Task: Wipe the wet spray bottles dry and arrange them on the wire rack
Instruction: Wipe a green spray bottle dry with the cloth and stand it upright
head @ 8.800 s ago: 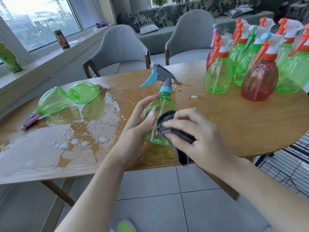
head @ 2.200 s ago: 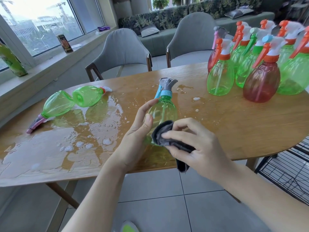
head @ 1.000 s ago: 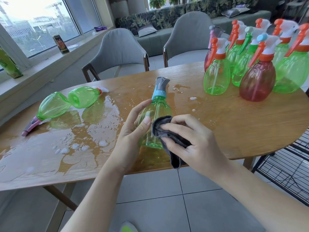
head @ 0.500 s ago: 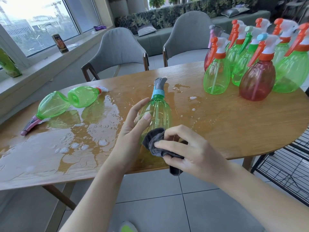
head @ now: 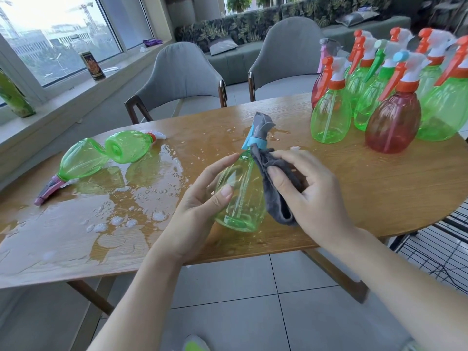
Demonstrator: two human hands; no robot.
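Head view: left hand (head: 200, 206) grips bottle (head: 240, 188), right hand (head: 311, 193) grips cloth (head: 272, 188); no legible labels.

The dark grey wiping cloth (head: 274, 183) under the right hand (head: 307, 191) has climbed from the clear green plastic spray bottle (head: 240, 193)'s base to its neck, above the left hand (head: 200, 206)'s grip.

The wooden bench (head: 354, 188) has a rounded right end and stands on a grey tiled floor (head: 253, 312). Its left half is wet, with puddles and foam spots (head: 121, 221). Two green spray bottles (head: 101, 154) lie on their sides in the wet area, touching each other. At the far right corner a cluster of upright spray bottles (head: 390, 105), green and red, stands on dry wood.
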